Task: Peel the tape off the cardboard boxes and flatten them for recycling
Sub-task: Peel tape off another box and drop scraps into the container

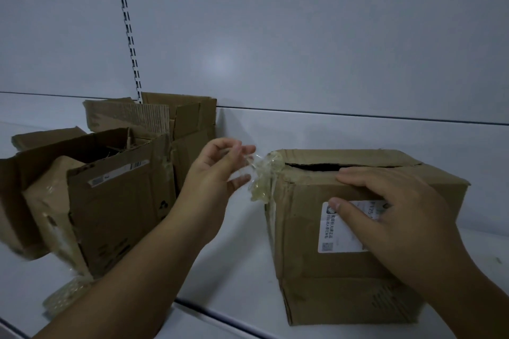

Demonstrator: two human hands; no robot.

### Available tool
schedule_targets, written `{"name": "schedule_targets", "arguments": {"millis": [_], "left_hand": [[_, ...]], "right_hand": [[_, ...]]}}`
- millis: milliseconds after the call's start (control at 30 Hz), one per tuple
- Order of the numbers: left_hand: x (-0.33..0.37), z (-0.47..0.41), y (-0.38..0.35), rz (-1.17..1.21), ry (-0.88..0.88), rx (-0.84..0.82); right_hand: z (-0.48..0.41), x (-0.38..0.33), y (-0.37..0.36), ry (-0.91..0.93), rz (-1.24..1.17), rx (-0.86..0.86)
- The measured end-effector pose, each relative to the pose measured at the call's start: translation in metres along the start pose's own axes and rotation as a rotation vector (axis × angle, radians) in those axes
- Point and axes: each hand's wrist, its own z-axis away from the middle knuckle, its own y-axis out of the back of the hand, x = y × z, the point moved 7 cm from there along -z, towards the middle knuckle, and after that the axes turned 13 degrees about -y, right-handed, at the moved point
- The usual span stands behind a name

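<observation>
Left hand [216, 170] on tape [264, 175] at box [344, 278]

Your right hand [396, 217] is covering the right half of the label [338, 228] on the closed box [330, 283]; the print that's showing is too small to read. The slit in its top is showing only black. Clear tape [264, 176] is fading out where your left hand [217, 173] is pinching it. The open box [115, 206] is running off the left edge, blurring there, and hiding most of the rear box [187, 118]. Your left forearm is cutting across the tape wad [66, 297].
</observation>
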Motion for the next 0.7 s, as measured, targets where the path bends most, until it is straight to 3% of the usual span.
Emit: {"name": "schedule_targets", "arguments": {"millis": [133, 233, 367, 467, 567, 700], "left_hand": [[-0.001, 0.011, -0.016, -0.053, 0.042, -0.229], [0.008, 0.015, -0.023, -0.303, -0.090, -0.346], [0.016, 0.010, -0.027, -0.396, -0.173, -0.359], [0.027, 0.008, -0.029, -0.380, -0.277, -0.375], [0.028, 0.009, -0.029, -0.383, -0.314, -0.413], [0.023, 0.007, -0.031, -0.339, -0.349, -0.461]], "right_hand": [[0.000, -0.001, 0.000, -0.017, 0.015, 0.003], [-0.002, -0.003, -0.002, -0.044, 0.050, -0.012], [-0.002, -0.004, -0.003, -0.107, 0.051, -0.063], [-0.014, 0.000, 0.008, -0.323, -0.084, -0.168], [-0.028, -0.013, 0.012, -0.347, 0.034, -0.202], [-0.022, -0.047, -0.024, -0.173, 0.207, -0.563]]}}
